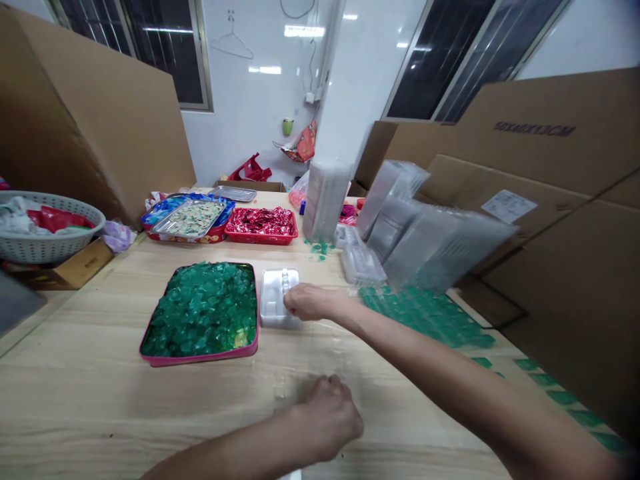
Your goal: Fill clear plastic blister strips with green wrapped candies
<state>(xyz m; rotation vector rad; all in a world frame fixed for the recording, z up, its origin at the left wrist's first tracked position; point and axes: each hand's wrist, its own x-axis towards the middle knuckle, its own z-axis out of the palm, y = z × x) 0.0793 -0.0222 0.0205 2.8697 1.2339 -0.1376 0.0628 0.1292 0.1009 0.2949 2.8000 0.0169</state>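
Note:
My right hand [309,302] is closed over the right side of a small clear plastic tray [273,297] with moulded compartments. Its fingertips point down into that side, and whatever they pinch is hidden. Nearer to me, my left hand [333,415] is curled just above the table, knuckles up, its fingertips out of sight. Faint clear plastic shows on the wood around it. Left of the small tray stands a pink-rimmed square tin [200,360] heaped with green translucent pieces [205,303].
Stacks of clear plastic trays [430,243] lean at the right, beside rows of green pieces [425,313]. Behind stand a red tray [263,240] of shiny red packets and a tray of pale bits [193,219]. Cardboard boxes [575,267] and a white basket [45,247] flank the table.

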